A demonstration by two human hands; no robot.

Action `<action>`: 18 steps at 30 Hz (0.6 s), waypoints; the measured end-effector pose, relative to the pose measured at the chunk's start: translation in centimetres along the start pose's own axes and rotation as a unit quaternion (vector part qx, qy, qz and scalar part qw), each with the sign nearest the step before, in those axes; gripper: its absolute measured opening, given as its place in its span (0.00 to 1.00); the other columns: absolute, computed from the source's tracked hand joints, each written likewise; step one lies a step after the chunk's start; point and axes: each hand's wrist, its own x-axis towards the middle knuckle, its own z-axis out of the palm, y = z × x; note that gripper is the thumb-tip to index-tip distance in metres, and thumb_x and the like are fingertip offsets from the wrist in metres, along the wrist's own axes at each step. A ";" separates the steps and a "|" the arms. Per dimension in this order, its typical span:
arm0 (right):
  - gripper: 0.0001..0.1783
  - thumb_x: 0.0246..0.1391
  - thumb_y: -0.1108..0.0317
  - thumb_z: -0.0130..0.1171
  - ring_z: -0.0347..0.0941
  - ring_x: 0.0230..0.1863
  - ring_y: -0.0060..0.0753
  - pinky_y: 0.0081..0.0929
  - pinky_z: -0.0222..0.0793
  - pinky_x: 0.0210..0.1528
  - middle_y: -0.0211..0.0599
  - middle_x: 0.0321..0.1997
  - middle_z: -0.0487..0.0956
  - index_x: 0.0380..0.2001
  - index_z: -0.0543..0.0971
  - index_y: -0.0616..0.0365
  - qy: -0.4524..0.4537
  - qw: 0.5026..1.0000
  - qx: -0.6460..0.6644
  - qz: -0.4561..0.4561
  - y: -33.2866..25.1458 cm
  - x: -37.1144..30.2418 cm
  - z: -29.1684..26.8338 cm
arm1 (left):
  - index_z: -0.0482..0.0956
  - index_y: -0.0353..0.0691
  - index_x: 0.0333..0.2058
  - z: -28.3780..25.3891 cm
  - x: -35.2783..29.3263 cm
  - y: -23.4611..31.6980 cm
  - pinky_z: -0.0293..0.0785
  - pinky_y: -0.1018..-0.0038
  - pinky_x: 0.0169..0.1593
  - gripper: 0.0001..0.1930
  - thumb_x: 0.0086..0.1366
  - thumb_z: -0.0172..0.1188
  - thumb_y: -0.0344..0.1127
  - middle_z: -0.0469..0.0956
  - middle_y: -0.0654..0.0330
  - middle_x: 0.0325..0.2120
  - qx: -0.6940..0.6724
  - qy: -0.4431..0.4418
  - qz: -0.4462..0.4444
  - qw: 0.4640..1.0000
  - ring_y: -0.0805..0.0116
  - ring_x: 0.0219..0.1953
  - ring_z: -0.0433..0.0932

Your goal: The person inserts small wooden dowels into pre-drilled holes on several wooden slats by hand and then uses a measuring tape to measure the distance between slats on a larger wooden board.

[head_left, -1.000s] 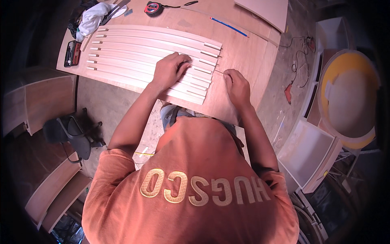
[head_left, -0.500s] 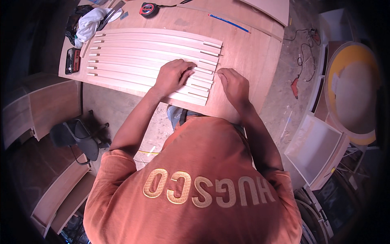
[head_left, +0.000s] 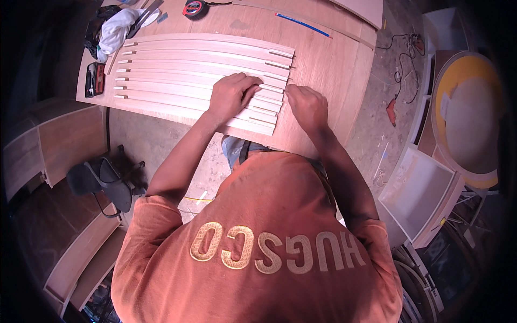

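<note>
Several long pale wooden slats [head_left: 177, 75] lie side by side on the plywood table, with short wooden strips [head_left: 266, 109] on them near both ends. Over the slats towards their right end is my left hand [head_left: 232, 97], its fingers curled and closed at the left end of one short strip [head_left: 271, 88]. My right hand [head_left: 308, 107] is just beyond the slats' right ends, thumb and fingers pinched together beside the same strip. Whatever lies between the fingertips of either hand is too small or hidden to make out.
A blue pencil [head_left: 303, 25] and a tape measure [head_left: 194, 8] lie beyond the slats. At the table's left are a dark open case [head_left: 95, 79] and a white cloth [head_left: 117, 27]. A chair [head_left: 102, 177] stands left; a cable and red tool [head_left: 391, 112] lie on the floor at right.
The whole view has shifted slightly. My right fingertips have moved a little farther up along the slat ends; my left hand keeps nearly the same place and grip.
</note>
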 end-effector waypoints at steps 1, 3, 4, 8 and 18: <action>0.03 0.59 0.71 0.64 0.82 0.33 0.44 0.43 0.77 0.35 0.39 0.28 0.82 0.35 0.80 0.55 0.000 1.000 0.000 0.001 0.0 0.0 0.0 | 0.87 0.46 0.40 0.0 0.0 0.1 0.80 0.64 0.38 0.07 0.68 0.68 0.41 0.82 0.60 0.29 0.007 -0.003 -0.002 1.000 0.59 0.34 0.83; 0.06 0.58 0.70 0.68 0.84 0.37 0.46 0.43 0.79 0.37 0.39 0.35 0.85 0.38 0.83 0.55 -0.014 1.000 -0.006 0.007 -0.1 0.1 -0.1 | 0.87 0.46 0.42 0.0 0.0 -0.2 0.79 0.63 0.37 0.08 0.67 0.69 0.39 0.82 0.58 0.29 0.000 -0.002 0.006 1.000 0.58 0.33 0.83; 0.06 0.58 0.70 0.68 0.84 0.37 0.46 0.43 0.79 0.37 0.39 0.35 0.85 0.38 0.83 0.55 -0.014 1.000 -0.005 0.006 -0.3 0.1 -0.4 | 0.87 0.45 0.45 0.0 -0.1 -0.3 0.78 0.63 0.36 0.10 0.66 0.70 0.38 0.82 0.55 0.29 -0.007 -0.001 0.014 1.000 0.57 0.31 0.82; 0.12 0.54 0.71 0.72 0.83 0.37 0.43 0.38 0.80 0.39 0.39 0.39 0.85 0.42 0.84 0.56 0.034 0.998 0.017 0.044 -1.3 -0.6 -2.3 | 0.83 0.44 0.52 -0.7 -1.0 0.8 0.79 0.68 0.38 0.14 0.71 0.66 0.40 0.80 0.59 0.27 -0.051 0.057 -0.031 0.997 0.65 0.31 0.82; 0.14 0.58 0.72 0.73 0.78 0.37 0.21 0.21 0.75 0.41 0.32 0.36 0.82 0.43 0.80 0.61 -0.041 0.913 0.338 0.226 -7.3 -2.2 -3.2 | 0.72 0.29 0.62 0.1 -3.1 10.6 0.83 0.72 0.54 0.17 0.81 0.51 0.31 0.81 0.48 0.52 -0.764 0.144 -0.417 0.472 0.62 0.53 0.82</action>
